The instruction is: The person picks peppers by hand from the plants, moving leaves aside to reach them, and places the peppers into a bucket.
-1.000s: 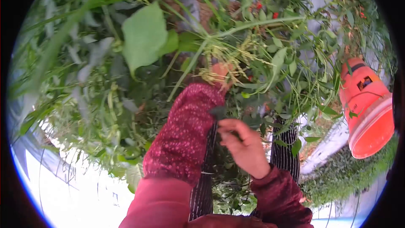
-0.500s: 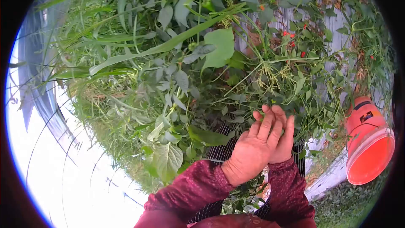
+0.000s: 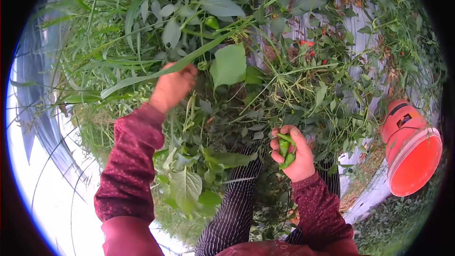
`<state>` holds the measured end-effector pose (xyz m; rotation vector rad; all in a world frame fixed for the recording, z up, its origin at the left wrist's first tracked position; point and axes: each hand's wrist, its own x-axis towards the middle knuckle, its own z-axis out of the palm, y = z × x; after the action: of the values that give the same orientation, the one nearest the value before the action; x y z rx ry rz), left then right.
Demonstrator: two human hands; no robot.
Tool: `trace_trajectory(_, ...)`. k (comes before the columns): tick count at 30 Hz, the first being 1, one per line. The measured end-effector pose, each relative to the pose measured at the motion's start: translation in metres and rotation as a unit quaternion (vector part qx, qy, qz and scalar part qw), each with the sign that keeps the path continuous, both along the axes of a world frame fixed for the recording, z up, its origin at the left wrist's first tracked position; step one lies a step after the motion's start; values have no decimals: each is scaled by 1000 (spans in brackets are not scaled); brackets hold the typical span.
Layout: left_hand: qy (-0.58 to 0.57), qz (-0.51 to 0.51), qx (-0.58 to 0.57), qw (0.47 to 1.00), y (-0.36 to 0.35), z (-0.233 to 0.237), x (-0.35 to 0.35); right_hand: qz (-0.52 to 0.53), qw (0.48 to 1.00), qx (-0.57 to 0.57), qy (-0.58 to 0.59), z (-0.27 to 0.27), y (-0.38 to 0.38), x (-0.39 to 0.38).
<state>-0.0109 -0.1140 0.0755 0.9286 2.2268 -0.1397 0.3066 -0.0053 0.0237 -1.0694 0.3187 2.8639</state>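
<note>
My right hand [image 3: 301,160], palm up above my knees, has its fingers curled round several green peppers [image 3: 285,149]. Farther out on the left, my left hand [image 3: 171,86] is in among the pepper plants, behind a long grass blade [image 3: 142,81]. Its fingers are curled, and whatever they hold is hidden. Close to its fingertips is a small green bud or fruit [image 3: 202,65] on a stem. Above it, another green pepper [image 3: 212,22] hangs under the leaves. A broad light-green leaf [image 3: 229,66] stands just right of that hand.
An orange-red bucket [image 3: 406,138] lies tilted at the right, its mouth facing me. Red peppers [image 3: 308,45] show among foliage beyond. Pale plastic sheeting [image 3: 362,42] covers the ground between rows. Tall grass [image 3: 90,52] and clear plastic film [image 3: 35,99] are on the left.
My hands, together before, are now apart. The left has gone up and left into the plants; the right has turned palm up, showing green peppers. The view has shifted slightly.
</note>
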Motion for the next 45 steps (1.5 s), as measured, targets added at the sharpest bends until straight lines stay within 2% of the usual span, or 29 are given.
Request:
trace_trajectory(2,-91,323,88,938,0,-4,-20,-1,1000,-3,-1,0,-1,-2)
trace_trajectory(3,-91,322,89,938,1,-8,-23,1,1000,-8,-4,0,-1,-3)
trace_trajectory(5,115,41,36,992,8,-13,-24,1,1000,-4,-7,0,-1,-3)
trace_trajectory(6,112,41,35,992,15,-14,-23,2,1000,-1,-11,0,-2,-3)
trace_trajectory(8,18,-9,-66,998,27,-14,-20,7,1000,-2,-19,2,-4,-4)
trace_trajectory(9,-3,-88,-45,995,22,-26,-27,10,1000,1,-23,1,-4,-5)
trace_trajectory(10,-5,-88,-44,995,23,-35,-36,10,1000,2,-26,0,-4,-5)
trace_trajectory(12,-263,9,-106,959,26,-44,-50,11,999,3,-33,0,-5,-6)
trace_trajectory(16,-320,-85,-7,944,16,-48,-60,10,999,-5,-37,-3,-8,-6)
trace_trajectory(17,-224,-121,-45,966,29,-26,-50,10,999,-5,-36,-3,-8,-6)
trace_trajectory(18,-223,-122,-46,966,15,-41,-64,9,999,-3,-36,-4,-8,-7)
trace_trajectory(20,-11,-344,-150,927,-20,-77,-97,9,999,-4,-39,-5,-9,-8)
trace_trajectory(21,-119,-112,-43,986,17,-32,-64,11,999,-3,-42,-6,-9,-8)
trace_trajectory(22,-118,-113,-42,986,41,-6,-43,10,999,-2,-42,-6,-8,-9)
trace_trajectory(24,60,-374,-162,911,66,21,-21,12,998,3,-56,-7,-8,-11)
trace_trajectory(26,16,-379,-136,915,54,18,-31,13,998,0,-54,-8,-9,-12)
trace_trajectory(28,-10,-372,13,928,48,24,-34,14,998,-1,-55,-8,-9,-12)
trace_trajectory(29,-165,-326,-83,927,54,14,-55,16,998,0,-57,-7,-8,-11)
trace_trajectory(30,-170,-327,-82,926,58,21,-56,18,998,-2,-59,-7,-9,-10)
trace_trajectory(31,-277,-9,-22,961,63,32,-60,17,998,-4,-64,-7,-10,-10)
trace_trajectory(32,-350,312,39,882,70,42,-61,15,998,-6,-63,-8,-10,-10)
trace_trajectory(33,-350,314,39,882,80,45,-64,15,998,-7,-59,-7,-10,-10)
trace_trajectory(34,-203,21,-98,974,94,46,-68,17,998,-8,-57,-6,-10,-11)
trace_trajectory(35,-26,-276,-222,935,105,48,-68,24,998,-1,-64,-6,-10,-12)
trace_trajectory(36,-20,-277,-224,934,109,50,-57,29,997,6,-69,-5,-9,-15)
trace_trajectory(38,26,-161,-246,955,108,41,-33,23,998,8,-61,-5,-10,-16)
trace_trajectory(42,-40,-155,-202,966,38,-25,-46,17,997,8,-69,-4,-8,-15)
trace_trajectory(44,-73,-165,-204,962,34,-33,-50,5,998,0,-58,-5,-9,-12)
trace_trajectory(45,-177,22,-261,949,40,-30,-52,8,998,-3,-64,-6,-10,-10)
